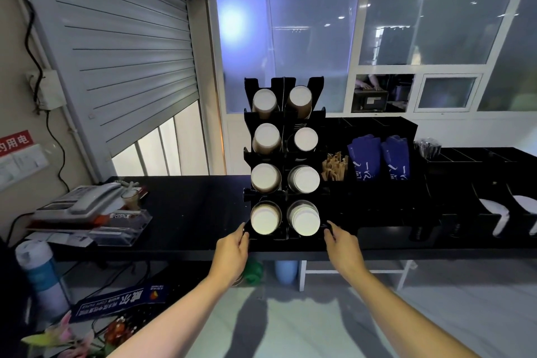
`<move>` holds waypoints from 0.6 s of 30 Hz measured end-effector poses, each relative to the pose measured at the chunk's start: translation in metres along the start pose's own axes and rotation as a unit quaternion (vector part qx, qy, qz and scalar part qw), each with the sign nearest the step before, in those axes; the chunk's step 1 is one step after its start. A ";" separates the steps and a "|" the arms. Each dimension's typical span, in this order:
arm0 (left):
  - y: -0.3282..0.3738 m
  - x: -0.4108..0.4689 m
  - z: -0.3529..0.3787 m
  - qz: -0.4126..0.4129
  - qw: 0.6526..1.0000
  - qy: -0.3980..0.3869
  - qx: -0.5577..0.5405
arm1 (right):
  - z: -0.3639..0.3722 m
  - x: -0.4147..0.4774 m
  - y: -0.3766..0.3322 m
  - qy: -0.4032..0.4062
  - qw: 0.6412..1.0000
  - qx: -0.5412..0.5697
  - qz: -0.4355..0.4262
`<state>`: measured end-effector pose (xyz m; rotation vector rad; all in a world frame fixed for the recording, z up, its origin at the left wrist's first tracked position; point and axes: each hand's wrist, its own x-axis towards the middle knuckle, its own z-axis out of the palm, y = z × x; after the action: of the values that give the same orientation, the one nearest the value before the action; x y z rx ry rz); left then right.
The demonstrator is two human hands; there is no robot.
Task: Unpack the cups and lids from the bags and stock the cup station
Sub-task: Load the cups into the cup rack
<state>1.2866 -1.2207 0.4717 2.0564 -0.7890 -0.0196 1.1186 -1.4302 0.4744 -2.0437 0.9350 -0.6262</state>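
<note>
- Rack (284,154): black.
- Cups (265,221): white bases, brown sides.
- Counter (189,206): black.
- Pouches (365,154): blue — with white marks.
- Shutter (122,38): pale grey — horizontal slats.
- Sign (14,141): red, white characters.
- Phone (87,200): grey.
- Bottle (37,270): white, blue band.

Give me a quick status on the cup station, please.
Left hand, right hand gripping cup rack base, one each side. Cups in all eight slots. Black organiser close on rack's right.

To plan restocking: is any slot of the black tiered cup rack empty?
None: all eight slots of the black tiered cup rack show paper cups.
</note>
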 end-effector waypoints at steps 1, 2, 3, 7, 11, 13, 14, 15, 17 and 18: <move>-0.001 0.000 -0.001 -0.003 1.000 -0.004 -0.004 | -0.001 0.000 0.000 -0.003 1.000 0.000 0.000; -0.001 0.001 -0.002 -0.008 1.000 -0.011 -0.008 | -0.003 0.000 -0.001 -0.009 1.000 0.002 0.003; -0.002 0.001 -0.002 -0.016 1.000 -0.018 -0.014 | -0.006 0.000 -0.003 -0.015 1.000 0.003 0.001; 0.011 0.001 -0.001 -0.043 0.996 -0.025 -0.080 | -0.015 -0.006 -0.017 0.004 1.000 0.026 -0.011; 0.023 0.016 0.002 -0.095 0.992 -0.014 -0.086 | -0.012 -0.007 -0.034 -0.019 0.999 0.008 -0.031; 0.024 0.020 0.000 -0.104 0.991 -0.004 -0.080 | -0.011 -0.006 -0.038 -0.026 0.999 -0.014 -0.036; 0.025 0.020 -0.001 -0.101 0.992 0.000 -0.081 | -0.011 -0.005 -0.037 -0.020 0.999 -0.020 -0.041; 0.026 0.021 -0.001 -0.098 0.992 0.003 -0.079 | -0.010 -0.003 -0.035 -0.015 0.998 -0.027 -0.048; 0.028 0.021 0.000 -0.095 0.992 0.009 -0.077 | -0.008 0.000 -0.030 -0.008 0.998 -0.040 -0.054; 0.028 0.022 -0.001 -0.097 0.992 0.007 -0.075 | -0.007 0.002 -0.028 -0.007 0.998 -0.046 -0.052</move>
<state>1.2893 -1.2428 0.4998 1.9804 -0.5587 -0.1679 1.1266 -1.4235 0.5010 -2.1881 0.8670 -0.6333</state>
